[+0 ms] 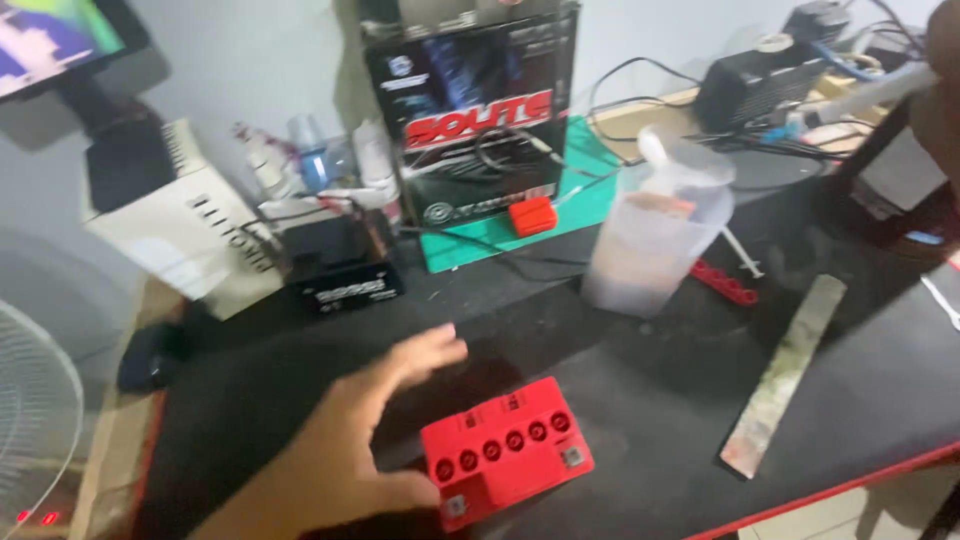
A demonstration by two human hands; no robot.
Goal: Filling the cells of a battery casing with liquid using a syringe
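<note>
A small red battery [508, 452] with a row of several round cell holes on top lies on the black mat [640, 400] near the front edge. My left hand [355, 440] rests beside it on the left, fingers spread, thumb touching the battery's near left corner. My right hand [940, 90] shows only at the upper right edge, blurred, next to a whitish tube [872, 92]; whether it grips the tube is unclear.
A cloudy plastic jug [655, 235] stands mid-table. Behind it are a black box [475, 110] on a green mat [580, 195], a red cap [532, 216], a small black battery [340, 270], a white power unit [185, 225], a flat metal strip [785, 375] and a fan [35, 420].
</note>
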